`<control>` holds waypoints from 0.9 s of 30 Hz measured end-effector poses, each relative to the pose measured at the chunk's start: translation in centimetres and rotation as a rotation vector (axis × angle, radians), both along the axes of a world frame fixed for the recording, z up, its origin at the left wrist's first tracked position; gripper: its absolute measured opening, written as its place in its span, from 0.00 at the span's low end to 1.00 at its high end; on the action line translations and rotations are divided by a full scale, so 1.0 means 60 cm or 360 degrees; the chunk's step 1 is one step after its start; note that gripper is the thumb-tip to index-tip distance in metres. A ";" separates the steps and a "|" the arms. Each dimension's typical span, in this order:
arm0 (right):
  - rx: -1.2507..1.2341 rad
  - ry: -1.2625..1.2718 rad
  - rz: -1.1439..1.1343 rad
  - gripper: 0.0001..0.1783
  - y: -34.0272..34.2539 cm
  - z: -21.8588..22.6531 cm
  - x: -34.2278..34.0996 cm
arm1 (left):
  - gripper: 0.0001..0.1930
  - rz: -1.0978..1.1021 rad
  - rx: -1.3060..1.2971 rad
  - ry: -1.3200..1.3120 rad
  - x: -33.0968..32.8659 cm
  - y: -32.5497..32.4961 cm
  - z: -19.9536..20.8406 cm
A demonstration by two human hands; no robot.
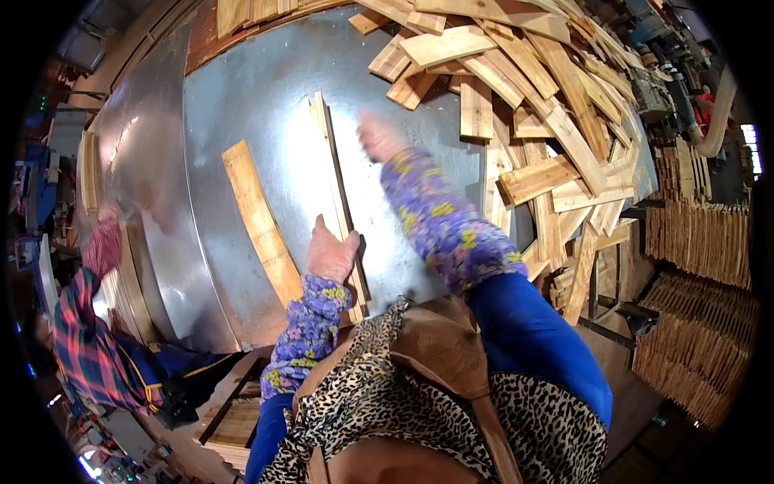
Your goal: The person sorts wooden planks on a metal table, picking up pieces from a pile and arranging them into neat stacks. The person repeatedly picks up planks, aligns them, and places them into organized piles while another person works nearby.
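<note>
On the shiny metal tabletop (411,194), a pair of narrow wooden strips (329,153) lies lengthwise in front of me, edges together. My left hand (331,254) straddles their near part, the index finger along the left side and the thumb on the right. My right hand (379,137) is smeared by motion, a little right of the strips' far end and apart from them; its fingers cannot be made out. Left of the strips lies a flat, slightly curved-looking board (260,218), touched by neither hand.
A loose heap of boards (532,105) covers the table's far right. On the left, a co-worker in a plaid sleeve (81,302) has a hand (103,242) near long boards (129,282). Stacked wood (697,242) stands beyond the right edge, beside machinery (665,73).
</note>
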State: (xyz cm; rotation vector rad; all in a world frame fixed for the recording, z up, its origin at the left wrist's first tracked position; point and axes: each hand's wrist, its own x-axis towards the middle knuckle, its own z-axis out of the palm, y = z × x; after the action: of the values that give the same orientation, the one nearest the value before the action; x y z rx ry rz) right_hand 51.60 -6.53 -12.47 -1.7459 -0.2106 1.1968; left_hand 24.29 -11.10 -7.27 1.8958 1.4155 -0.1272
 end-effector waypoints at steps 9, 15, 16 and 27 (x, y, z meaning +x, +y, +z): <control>0.0856 0.0315 -0.1210 0.31 -0.017 0.109 0.173 | 0.52 0.0049 0.0043 0.0075 -0.008 -0.003 -0.019; 0.0538 0.0190 -0.0602 0.32 -0.286 0.017 -0.096 | 0.52 0.0066 -0.0051 -0.0078 -0.005 0.006 -0.003; 0.0430 0.0157 -0.0430 0.31 -0.339 0.017 -0.137 | 0.51 0.0045 -0.0070 -0.0070 -0.009 0.008 -0.015; -0.0047 -0.0758 0.0821 0.28 -0.414 0.083 -0.343 | 0.55 -0.0180 -0.0356 -0.0895 0.007 -0.097 0.005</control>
State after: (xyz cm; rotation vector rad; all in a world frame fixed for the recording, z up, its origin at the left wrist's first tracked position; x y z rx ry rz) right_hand 31.00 -31.37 -7.47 -2.0517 -0.9783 1.1101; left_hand 24.73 -16.89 -6.95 1.6509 0.8761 0.1769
